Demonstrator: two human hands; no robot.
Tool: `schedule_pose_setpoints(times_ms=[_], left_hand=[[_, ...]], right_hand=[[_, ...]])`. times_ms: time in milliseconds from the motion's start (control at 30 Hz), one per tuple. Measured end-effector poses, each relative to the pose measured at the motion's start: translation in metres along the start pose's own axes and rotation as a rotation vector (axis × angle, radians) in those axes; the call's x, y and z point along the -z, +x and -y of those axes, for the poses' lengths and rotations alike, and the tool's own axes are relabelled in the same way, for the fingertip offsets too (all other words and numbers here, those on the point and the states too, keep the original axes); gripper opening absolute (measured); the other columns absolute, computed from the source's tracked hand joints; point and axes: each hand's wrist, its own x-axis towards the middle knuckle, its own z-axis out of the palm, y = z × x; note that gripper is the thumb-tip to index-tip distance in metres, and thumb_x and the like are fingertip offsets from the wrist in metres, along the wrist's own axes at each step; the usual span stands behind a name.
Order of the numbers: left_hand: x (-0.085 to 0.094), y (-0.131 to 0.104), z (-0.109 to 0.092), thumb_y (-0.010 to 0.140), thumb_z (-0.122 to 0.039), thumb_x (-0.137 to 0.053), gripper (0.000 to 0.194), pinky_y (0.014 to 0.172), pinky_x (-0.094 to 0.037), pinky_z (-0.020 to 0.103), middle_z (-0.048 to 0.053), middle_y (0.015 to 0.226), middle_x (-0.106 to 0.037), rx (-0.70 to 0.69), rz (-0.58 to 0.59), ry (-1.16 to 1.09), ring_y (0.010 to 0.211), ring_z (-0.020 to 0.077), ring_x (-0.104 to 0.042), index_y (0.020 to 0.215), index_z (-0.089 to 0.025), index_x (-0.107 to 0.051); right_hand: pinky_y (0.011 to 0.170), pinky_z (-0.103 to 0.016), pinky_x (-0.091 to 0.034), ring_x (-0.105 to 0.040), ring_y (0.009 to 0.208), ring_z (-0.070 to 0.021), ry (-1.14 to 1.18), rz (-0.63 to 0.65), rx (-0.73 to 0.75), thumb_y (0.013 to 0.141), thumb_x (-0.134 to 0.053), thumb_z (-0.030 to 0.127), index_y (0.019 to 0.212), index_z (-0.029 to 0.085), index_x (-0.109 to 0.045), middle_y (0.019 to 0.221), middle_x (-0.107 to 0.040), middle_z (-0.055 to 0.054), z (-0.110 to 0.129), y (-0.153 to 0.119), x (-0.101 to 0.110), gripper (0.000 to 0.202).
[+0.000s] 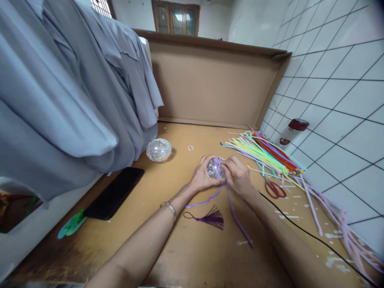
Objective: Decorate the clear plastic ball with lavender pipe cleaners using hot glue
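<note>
A clear ball (212,171) with coloured flecks is cupped in my left hand (201,174), whose fingers wrap its left side and underside. Across the ball runs a purple pipe cleaner (237,218), and its two long ends trail down onto the table. My right hand (238,172) is closed at the ball's right edge, pinching the pipe cleaner there; the fingertips are partly hidden. Just below my hands lies a dark purple tassel (212,218) with a thin loop at its left.
A clear flecked bowl-like piece (159,150) stands left, near a black phone (115,194). At right lie bundled pipe cleaners (264,150), red-handled scissors (275,189) and a black cable (303,229). A cardboard panel (210,84) closes the back; grey cloth (75,88) hangs left.
</note>
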Motion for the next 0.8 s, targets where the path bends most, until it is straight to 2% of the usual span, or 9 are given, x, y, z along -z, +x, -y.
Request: schedule_pose_setpoints(times_ms=[367,800], left_hand=[[-0.0008,0.0004,0.005,0.052,-0.031,-0.088,0.08,0.102,-0.049,0.042,0.007,0.121,-0.059,0.011,0.005,-0.001,0.113,0.0261,-0.06,0.123,-0.024,-0.053],[-0.0014,-0.0011,0.0046,0.051,-0.026,-0.087,0.081,0.102,-0.048,0.041,0.007,0.121,-0.061,0.063,0.02,-0.061,0.112,0.0262,-0.06,0.125,-0.024,-0.054]], right_hand=[[0.066,-0.028,-0.047,-0.062,0.075,-0.0176,0.016,-0.085,0.04,0.094,-0.048,0.018,0.091,0.019,-0.066,0.082,-0.063,-0.006,-0.0001,-0.0056,-0.0065,0.018],[0.067,-0.03,-0.044,-0.059,0.075,-0.018,-0.014,-0.078,0.081,0.095,-0.046,0.019,0.091,0.019,-0.066,0.082,-0.063,-0.006,-0.0009,-0.0069,-0.0064,0.02]])
